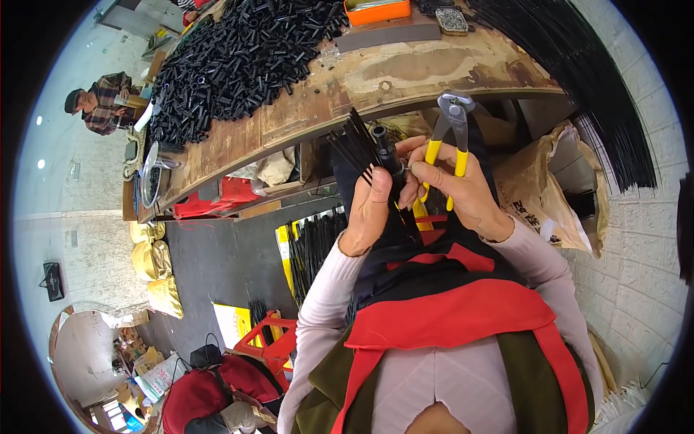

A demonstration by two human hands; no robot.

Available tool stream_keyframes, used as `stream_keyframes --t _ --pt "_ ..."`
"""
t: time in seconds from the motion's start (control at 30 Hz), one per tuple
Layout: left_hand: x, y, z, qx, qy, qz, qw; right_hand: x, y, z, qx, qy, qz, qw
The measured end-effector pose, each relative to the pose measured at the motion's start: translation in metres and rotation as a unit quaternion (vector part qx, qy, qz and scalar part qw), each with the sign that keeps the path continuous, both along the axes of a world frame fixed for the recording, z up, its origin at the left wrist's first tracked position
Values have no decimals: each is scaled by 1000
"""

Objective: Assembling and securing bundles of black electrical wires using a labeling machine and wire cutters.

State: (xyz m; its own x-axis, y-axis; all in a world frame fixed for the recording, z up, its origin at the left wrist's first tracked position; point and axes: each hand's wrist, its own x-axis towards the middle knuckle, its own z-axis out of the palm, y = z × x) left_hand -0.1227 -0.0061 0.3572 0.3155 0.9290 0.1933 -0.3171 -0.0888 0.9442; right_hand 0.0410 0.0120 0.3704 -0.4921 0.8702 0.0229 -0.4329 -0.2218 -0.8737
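Over my lap, just off the bench's near edge, my left hand (370, 206) is closed around a bundle of thin black rods (351, 142) and a black tubular part (386, 153) with a hollow top. My right hand (473, 192) grips end-cutting pincers (457, 116) with yellow handles, jaws pointing up and away from me. Its thumb and fingertips also reach to the side of the black part, close to my left fingers. What the right fingertips pinch there is too small to make out. My palms hide the lower portion of the rods.
A wooden workbench (412, 69) carries a big heap of short black tubes (238, 69), an orange tray (377, 12) and a container of small metal bits (452, 20). Long black rods (589, 87) lie right, above a paper sack (538, 177). A red stool (273, 336) stands lower left. Others work nearby.
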Motion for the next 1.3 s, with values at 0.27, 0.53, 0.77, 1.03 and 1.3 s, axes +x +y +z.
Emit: stream_keyframes --t 0.27,0.53,0.77,1.03,1.3 --pt "0 2 -2 -7 -12 5 1000 -2 3 1 -14 8 6 1000" --pt "0 0 0 2 0 15 1000 -1 4 0 32 -30 -6 999" --pt "-5 8 -4 -44 -59 -27 997 21 22 23 172 -190 -48 965" --pt "-5 7 -9 -34 -38 -54 997 60 8 80 80 -513 238 821" --pt "0 7 -7 -63 -70 -60 994 75 16 41 132 -321 248 904"
